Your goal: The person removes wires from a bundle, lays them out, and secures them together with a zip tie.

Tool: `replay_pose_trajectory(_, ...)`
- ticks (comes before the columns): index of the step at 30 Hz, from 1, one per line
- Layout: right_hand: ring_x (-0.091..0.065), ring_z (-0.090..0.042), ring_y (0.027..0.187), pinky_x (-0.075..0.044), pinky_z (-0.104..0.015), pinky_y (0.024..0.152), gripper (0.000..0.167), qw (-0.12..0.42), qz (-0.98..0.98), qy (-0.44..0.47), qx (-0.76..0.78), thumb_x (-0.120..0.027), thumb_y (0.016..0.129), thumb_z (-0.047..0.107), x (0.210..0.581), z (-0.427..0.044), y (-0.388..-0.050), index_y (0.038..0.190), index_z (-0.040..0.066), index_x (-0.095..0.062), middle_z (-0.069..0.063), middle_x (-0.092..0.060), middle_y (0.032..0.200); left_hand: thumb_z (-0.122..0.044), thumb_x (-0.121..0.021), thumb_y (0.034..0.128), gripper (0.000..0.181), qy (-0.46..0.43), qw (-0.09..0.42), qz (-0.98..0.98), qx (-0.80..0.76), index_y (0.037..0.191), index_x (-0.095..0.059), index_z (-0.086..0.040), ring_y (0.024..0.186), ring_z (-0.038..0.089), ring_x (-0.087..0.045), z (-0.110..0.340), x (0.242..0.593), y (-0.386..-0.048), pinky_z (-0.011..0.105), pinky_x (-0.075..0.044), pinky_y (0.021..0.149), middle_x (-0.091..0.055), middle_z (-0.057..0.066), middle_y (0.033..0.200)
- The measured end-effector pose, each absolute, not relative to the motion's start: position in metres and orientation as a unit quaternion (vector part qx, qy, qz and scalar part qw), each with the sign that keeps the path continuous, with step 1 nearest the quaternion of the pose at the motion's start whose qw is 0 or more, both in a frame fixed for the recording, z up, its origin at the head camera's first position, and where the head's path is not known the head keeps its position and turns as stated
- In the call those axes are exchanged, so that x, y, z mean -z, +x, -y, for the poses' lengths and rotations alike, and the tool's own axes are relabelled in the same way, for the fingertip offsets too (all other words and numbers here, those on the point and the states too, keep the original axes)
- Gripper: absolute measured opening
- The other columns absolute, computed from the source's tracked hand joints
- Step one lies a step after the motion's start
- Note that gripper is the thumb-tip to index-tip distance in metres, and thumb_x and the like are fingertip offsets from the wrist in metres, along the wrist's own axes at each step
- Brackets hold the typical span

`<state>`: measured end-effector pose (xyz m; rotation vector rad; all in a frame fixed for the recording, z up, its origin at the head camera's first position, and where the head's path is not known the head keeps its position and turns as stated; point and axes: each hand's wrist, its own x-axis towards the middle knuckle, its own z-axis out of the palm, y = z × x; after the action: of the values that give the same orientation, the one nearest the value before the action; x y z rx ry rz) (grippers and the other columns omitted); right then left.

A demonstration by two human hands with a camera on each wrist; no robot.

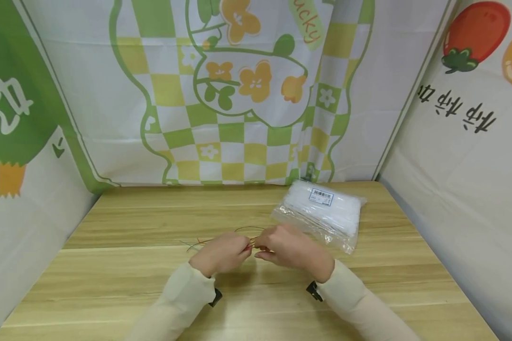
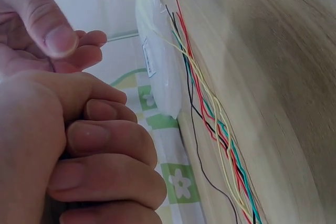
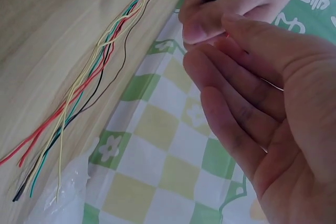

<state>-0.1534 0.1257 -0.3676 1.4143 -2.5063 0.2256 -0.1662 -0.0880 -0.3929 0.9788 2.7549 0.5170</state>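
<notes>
Has the bare left hand [image 1: 224, 251] curled, fingers folded toward the palm, with the bare right hand [image 1: 292, 248] just beside, half-spread, fingers bent loosely; cannot tell whether either pinches anything. Shows a loose bundle of thin red, black, green and pale-yellow wires [image 2: 226, 137] stretched out on the pale wood-grain table [image 1: 111, 284], in head view with ends poking out past the left hand. Shows also, beyond the right hand, a clear plastic bag of white contents [image 1: 320, 215], lying flat, label up.
</notes>
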Motion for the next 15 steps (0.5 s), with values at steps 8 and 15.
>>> replay_pose_trajectory(8,-0.062,-0.004,0.064,-0.053,-0.023,0.061,0.013,0.154,0.867,0.467,-0.08,-0.075,0.099,0.023,0.371,-0.122,-0.151,0.086,0.02,-0.074,0.008,-0.073,0.077,-0.013,-0.053,0.1087,0.034,0.326,0.08,-0.926,-0.174,0.075,-0.053,-0.018,0.059,0.008,-0.036,0.081,0.394,-0.167,0.028,-0.035,0.062,-0.034,-0.008,0.065)
replay_pose_trajectory(15,-0.06,-0.004,0.059,-0.046,-0.021,0.053,0.017,0.169,0.867,0.465,-0.051,-0.076,0.097,0.024,0.375,-0.129,-0.157,0.083,0.019,-0.069,0.011,-0.073,0.075,-0.013,-0.048,0.111,0.033,0.366,0.098,-0.908,-0.18,0.079,-0.052,-0.016,0.062,0.008,-0.037,0.093,0.394,-0.17,0.029,-0.039,0.065,-0.037,-0.007,0.068)
